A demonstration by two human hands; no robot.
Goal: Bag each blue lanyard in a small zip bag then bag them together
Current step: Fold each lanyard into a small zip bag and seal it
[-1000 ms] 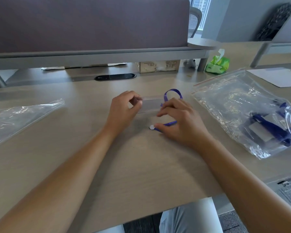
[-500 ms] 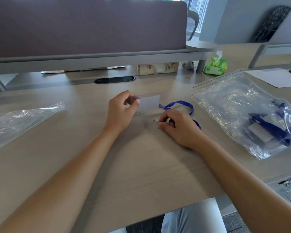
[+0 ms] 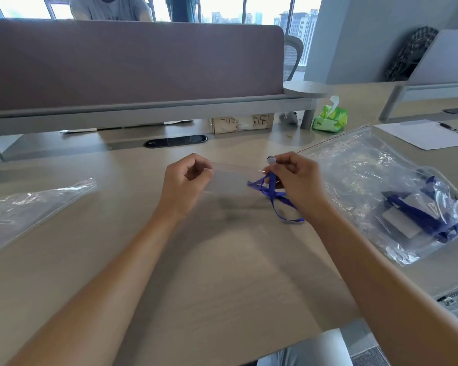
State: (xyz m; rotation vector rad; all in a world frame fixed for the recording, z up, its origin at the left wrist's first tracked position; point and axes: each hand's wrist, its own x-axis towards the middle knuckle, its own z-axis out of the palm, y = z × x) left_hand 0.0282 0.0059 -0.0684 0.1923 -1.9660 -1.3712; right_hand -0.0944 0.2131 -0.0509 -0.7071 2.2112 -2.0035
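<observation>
My left hand [image 3: 186, 181] pinches the left end of a small clear zip bag [image 3: 230, 178], held level just above the desk. My right hand [image 3: 295, 179] grips a blue lanyard [image 3: 274, 198] near its round white end, right at the bag's right edge. The ribbon hangs down in a crossed loop that reaches the desk below my right wrist. To the right lies a large clear zip bag [image 3: 360, 180] with several bagged blue lanyards [image 3: 421, 220] inside.
A flat clear plastic bag [image 3: 29, 210] lies at the desk's left edge. A green tissue pack [image 3: 329, 118], a small cardboard box [image 3: 242, 124] and a cable grommet [image 3: 175, 141] sit along the back. Paper with a pen [image 3: 423, 133] lies far right. A partition stands behind.
Both hands rose from the desk and moved apart. The small bag is now lifted and stretched level, and my right hand has raised the lanyard's end to the bag's right edge.
</observation>
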